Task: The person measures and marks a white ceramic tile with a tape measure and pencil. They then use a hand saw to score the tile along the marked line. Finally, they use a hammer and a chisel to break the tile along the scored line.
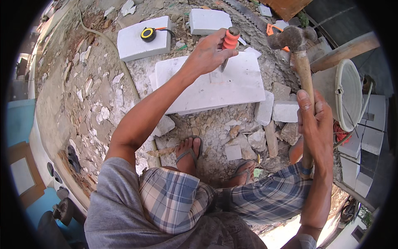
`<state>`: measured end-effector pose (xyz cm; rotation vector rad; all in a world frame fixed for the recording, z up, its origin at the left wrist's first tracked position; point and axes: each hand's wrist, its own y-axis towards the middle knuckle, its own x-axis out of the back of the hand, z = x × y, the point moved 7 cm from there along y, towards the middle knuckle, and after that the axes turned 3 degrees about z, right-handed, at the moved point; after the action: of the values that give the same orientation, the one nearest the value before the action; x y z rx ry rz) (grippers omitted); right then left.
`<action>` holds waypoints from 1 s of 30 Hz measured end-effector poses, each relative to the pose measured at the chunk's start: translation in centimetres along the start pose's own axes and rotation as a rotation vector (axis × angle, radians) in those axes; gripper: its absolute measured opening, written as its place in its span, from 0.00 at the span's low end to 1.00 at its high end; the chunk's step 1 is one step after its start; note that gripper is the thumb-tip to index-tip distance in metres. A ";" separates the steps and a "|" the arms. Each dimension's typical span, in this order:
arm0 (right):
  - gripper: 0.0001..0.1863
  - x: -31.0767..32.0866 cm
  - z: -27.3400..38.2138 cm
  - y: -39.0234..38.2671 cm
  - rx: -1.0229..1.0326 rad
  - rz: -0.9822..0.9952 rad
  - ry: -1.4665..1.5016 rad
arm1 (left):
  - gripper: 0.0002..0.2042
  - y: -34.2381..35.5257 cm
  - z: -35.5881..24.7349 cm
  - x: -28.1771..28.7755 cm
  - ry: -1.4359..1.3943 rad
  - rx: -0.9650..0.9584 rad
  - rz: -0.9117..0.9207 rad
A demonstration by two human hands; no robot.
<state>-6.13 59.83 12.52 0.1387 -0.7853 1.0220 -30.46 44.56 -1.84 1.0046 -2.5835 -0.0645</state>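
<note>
Head view: the left hand (209,52) is wrapped around a chisel (229,43) with an orange ribbed grip, fingers curled tight about the handle and thumb pressed against its side. The chisel stands nearly upright, its metal tip set on the top face of a large white lightweight block (199,91) that lies flat on the rubble-strewn ground (91,95). The right hand (317,124) is clenched around the wooden shaft of a hammer (299,54), thumb laid along the shaft; the steel head is raised above and to the right of the chisel, well apart from it. Beyond the big block lie two smaller white blocks: one (137,43) carries a yellow-and-black tape measure (148,34), the other (209,20) is bare. Broken white chunks (285,111) lie just beside the block's right end. A white bucket (346,93) sits at the right, near the hammer hand. The person squats, in plaid shorts (178,199), with sandalled feet (188,151) on the gravel near the block's front edge
</note>
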 end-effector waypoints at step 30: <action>0.22 -2.1 4.0 1.0 0.247 -0.087 -0.226 | 0.27 -1.2 -0.8 -0.9 0.030 0.033 0.040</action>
<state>-9.62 57.12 13.83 0.5041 -0.8471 1.0289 -28.84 44.34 -1.56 0.9581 -2.5835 0.0030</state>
